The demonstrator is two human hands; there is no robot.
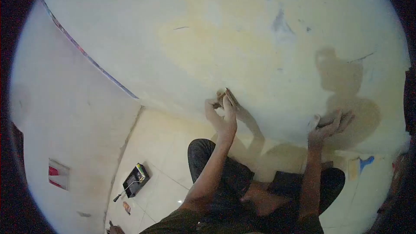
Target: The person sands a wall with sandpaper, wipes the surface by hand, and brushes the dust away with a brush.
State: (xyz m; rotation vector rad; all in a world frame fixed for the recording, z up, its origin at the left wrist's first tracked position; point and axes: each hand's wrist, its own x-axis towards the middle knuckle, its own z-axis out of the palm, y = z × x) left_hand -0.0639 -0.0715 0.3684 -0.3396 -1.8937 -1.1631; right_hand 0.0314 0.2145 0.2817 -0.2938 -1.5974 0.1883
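My left hand (224,115) is up against the pale, yellow-patched wall (208,47), its fingers closed round a small brownish object (232,97) that touches the surface. What exactly this object is cannot be made out. Farther right, my right hand (330,126) is raised near the wall with its palm up and fingers spread; a dark shape lies at the palm, too dim to tell from shadow. Dark scuffs and thin scratches mark the wall above both hands.
A black paint tray (136,181) with a roller stands on the tiled floor (162,169) at the lower left. My bent knees are close to the wall. A blue-handled tool (366,161) lies at the lower right. An outlet-like box (58,174) is on the left wall.
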